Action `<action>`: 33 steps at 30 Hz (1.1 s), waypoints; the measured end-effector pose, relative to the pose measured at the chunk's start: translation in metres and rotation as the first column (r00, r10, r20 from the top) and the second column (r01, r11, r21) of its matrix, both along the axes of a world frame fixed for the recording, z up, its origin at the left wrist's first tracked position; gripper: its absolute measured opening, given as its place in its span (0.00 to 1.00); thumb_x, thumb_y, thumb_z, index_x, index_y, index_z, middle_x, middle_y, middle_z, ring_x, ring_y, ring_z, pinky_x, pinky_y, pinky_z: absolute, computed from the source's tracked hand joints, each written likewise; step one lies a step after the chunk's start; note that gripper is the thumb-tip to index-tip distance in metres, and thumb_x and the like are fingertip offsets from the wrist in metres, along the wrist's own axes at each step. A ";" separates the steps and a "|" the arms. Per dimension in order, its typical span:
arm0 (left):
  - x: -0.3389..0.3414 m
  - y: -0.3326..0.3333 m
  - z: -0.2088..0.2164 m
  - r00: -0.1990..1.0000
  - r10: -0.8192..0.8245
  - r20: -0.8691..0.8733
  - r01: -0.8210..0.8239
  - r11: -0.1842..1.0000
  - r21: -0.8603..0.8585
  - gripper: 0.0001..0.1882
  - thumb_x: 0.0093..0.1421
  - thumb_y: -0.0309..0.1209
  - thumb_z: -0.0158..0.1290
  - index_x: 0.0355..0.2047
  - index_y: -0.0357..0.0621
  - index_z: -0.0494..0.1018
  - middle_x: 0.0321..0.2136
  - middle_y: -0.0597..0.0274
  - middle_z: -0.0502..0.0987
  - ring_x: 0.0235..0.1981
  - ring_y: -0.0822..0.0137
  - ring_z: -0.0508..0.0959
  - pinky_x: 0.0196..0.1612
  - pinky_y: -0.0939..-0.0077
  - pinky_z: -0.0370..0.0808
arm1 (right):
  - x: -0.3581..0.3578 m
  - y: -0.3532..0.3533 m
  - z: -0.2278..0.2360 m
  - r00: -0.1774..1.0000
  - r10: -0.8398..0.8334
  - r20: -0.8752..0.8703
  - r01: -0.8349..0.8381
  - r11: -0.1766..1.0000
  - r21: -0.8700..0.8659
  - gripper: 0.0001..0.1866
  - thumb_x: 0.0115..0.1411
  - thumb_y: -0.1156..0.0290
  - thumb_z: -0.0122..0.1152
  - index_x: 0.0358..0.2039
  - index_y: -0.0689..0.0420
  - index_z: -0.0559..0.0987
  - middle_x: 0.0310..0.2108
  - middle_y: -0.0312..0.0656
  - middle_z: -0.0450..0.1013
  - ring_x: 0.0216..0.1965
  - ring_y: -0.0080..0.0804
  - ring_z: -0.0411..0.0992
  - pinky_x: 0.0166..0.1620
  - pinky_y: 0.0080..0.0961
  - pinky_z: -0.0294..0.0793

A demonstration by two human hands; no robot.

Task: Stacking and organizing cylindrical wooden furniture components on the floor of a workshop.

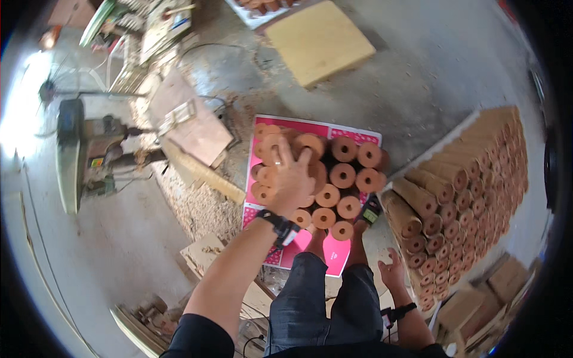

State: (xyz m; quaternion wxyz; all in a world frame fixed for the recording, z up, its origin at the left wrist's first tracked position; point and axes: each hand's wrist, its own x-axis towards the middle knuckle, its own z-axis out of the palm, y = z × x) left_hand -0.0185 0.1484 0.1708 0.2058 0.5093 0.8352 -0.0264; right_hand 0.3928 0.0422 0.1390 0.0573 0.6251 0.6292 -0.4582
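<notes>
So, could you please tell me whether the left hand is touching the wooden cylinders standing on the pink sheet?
Touching. The head view shows the left hand spread flat on the tops of the wooden cylinders, with no gap visible under the fingers.

Single head-worn fisheye view, looking steeply down, close over the floor point(430, 71)

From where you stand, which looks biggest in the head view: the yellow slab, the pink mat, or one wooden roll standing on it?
1. pink mat
2. yellow slab, though farther away, so unsure
3. wooden roll

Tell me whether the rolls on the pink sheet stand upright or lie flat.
Upright: the rolls on the pink sheet show round ends with centre holes facing up.
</notes>
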 end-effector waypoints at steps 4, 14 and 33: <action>0.006 0.003 -0.001 0.994 0.088 0.064 -0.093 0.992 0.082 0.36 0.48 0.29 0.60 0.60 0.51 0.64 0.67 0.31 0.42 0.66 0.25 0.47 0.55 0.46 0.73 | 0.008 0.003 -0.002 0.997 0.074 -0.016 -0.074 0.997 -0.024 0.30 0.55 0.69 0.65 0.58 0.56 0.68 0.47 0.58 0.72 0.46 0.54 0.72 0.46 0.43 0.73; 0.000 -0.015 -0.002 0.971 0.080 0.224 -0.098 0.993 0.072 0.38 0.56 0.34 0.57 0.67 0.52 0.57 0.68 0.34 0.44 0.68 0.31 0.50 0.54 0.52 0.75 | 0.004 0.050 0.005 0.954 -0.007 0.299 0.102 0.948 -0.302 0.31 0.57 0.64 0.66 0.61 0.50 0.69 0.49 0.50 0.75 0.42 0.40 0.78 0.46 0.37 0.75; -0.025 -0.138 0.049 0.939 -0.122 0.322 -0.018 0.916 0.400 0.17 0.56 0.31 0.57 0.47 0.48 0.75 0.44 0.50 0.78 0.43 0.48 0.78 0.48 0.56 0.74 | 0.026 -0.022 0.099 0.958 -0.229 0.171 0.256 0.953 -0.160 0.23 0.60 0.61 0.59 0.54 0.54 0.74 0.38 0.46 0.80 0.40 0.36 0.79 0.43 0.33 0.77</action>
